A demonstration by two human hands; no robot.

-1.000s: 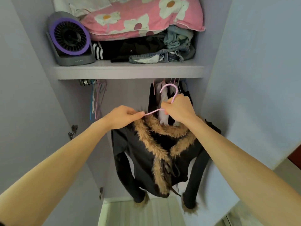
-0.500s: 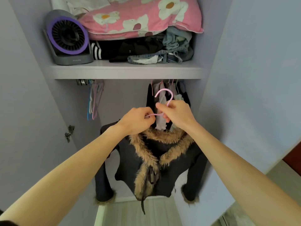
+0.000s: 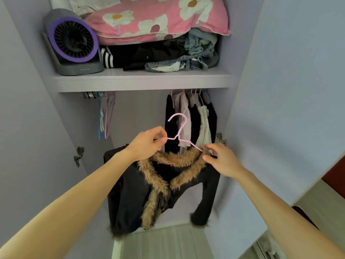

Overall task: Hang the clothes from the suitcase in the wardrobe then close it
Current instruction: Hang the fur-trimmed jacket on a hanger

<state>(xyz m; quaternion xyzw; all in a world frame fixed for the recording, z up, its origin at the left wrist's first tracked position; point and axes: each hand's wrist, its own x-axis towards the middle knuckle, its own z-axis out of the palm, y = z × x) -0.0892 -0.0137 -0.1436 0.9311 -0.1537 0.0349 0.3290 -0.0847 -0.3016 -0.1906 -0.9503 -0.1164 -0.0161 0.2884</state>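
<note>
While both arms reach into the open wardrobe [image 3: 141,83], the left hand [image 3: 147,144] pinches the left end of the pink hanger [image 3: 178,136] between thumb and forefinger, with the remaining fingers curled beneath. The right hand [image 3: 222,159] has thumb and forefinger curled onto the fur collar [image 3: 179,157] of the black jacket [image 3: 127,193], at the point where the right arm of the hanger enters the garment; its other fingers are loosely bent.

The long axis of the hanger runs left to right and tilts down toward the right. The hook stands upright and opens to the left. The jacket hangs below the hands in the lower compartment, under the front edge of the shelf, with its front toward the camera and both sleeves pointing down.

Behind the hook, hung clothes [image 3: 192,124] occupy the right end of the space under the shelf. Empty hangers [image 3: 105,116] hang at the left end. On the shelf a grey and purple fan [image 3: 72,42] stands in the left corner, beside folded clothes [image 3: 158,57] with a pink floral pillow [image 3: 155,17] on top. The open door [image 3: 289,90] stands to the right
</note>
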